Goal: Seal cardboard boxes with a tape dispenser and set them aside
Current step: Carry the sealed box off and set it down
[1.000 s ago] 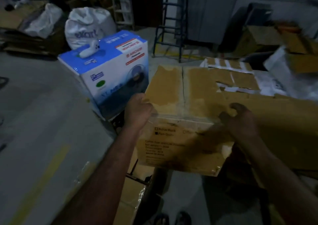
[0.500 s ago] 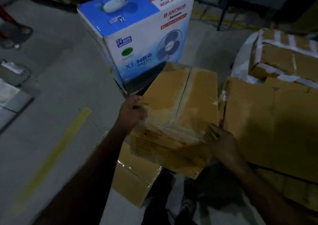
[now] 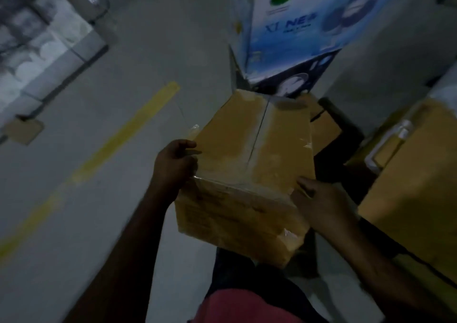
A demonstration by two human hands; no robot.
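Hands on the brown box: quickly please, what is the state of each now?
Left hand: holds the cardboard box at its left edge, fingers curled over the top.
Right hand: holds the same box at its right side.

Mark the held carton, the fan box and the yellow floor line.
held carton (image 3: 227,137): head view, top flap left of the seam.
fan box (image 3: 296,26): head view, printed side face.
yellow floor line (image 3: 138,121): head view, middle of the stripe.

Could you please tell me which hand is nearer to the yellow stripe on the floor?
Left. The left hand grips the cardboard box edge facing the yellow stripe; the right hand holds the opposite edge, beyond the box.
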